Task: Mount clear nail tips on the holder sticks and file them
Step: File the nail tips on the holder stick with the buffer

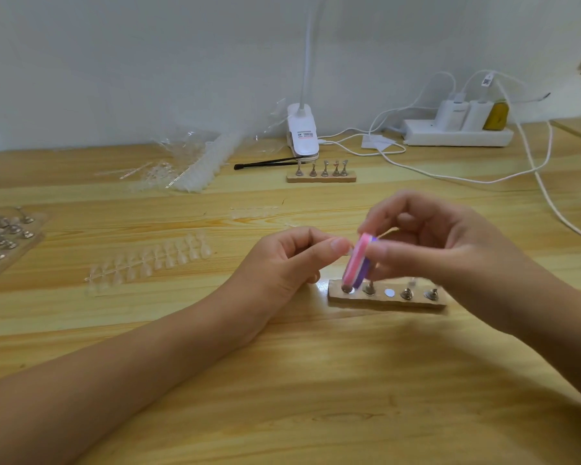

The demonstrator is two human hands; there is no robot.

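The nail file [355, 263], pink on one face and purple on the other, stands nearly upright just right of picture centre. The right hand [433, 239] grips its upper end between curled fingers and thumb. Against its pink face, at nine o'clock, the left hand [292, 260] pinches a small clear nail tip [350, 252] between thumb and forefinger; the tip is mostly hidden by the fingertips and the file.

Directly below, at six o'clock, a wooden holder base [386, 302] lies on the worktop [316, 380]. The file's lower end covers its leftmost post, and right-hand fingers blur the tops of the holder sticks [407, 293] farther right.

At nine o'clock from the hands lies a strip of clear tips [148, 260]. At the far nine o'clock edge are boards of more holders [7, 236]. At eleven o'clock is a heap of tips and plastic wrap [195, 162]. At twelve o'clock a second base [321, 177] carries five sticks, with a black tool [265, 161] and a white clip lamp [302, 132] behind it. At one o'clock sits a power strip [457, 135] with white cables [537, 172] trailing right.
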